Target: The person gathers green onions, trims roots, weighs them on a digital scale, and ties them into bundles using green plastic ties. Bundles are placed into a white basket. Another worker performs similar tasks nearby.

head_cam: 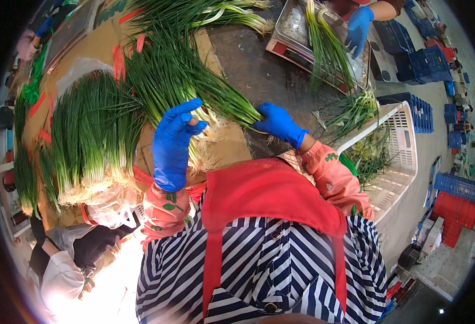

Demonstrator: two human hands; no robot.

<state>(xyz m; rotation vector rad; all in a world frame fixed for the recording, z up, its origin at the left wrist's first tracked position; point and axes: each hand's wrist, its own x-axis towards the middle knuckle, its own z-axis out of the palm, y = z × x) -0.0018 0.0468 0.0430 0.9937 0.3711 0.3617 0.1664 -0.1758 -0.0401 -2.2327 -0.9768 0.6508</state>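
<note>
Both my hands wear blue rubber gloves. My right hand (280, 123) is closed around the lower end of a bunch of green onions (231, 99), whose green tops reach up and left. My left hand (174, 141) is raised beside it with curled fingers apart and a bare fingertip showing through the glove; I see nothing held in it. Behind and beside my left hand lies a pile of green onions (156, 81), with whitish roots toward me. A larger upright-packed row of green onions (91, 133) lies to the left, its roots over clear plastic.
At the upper right a metal-topped scale (294, 26) bears more green onions, and a co-worker's blue-gloved hand (358, 32) is over it. A white plastic crate (409, 150) with loose greens stands at my right. Red tape strips (118, 62) lie on the cardboard. Another person's sleeve (61, 275) shows lower left.
</note>
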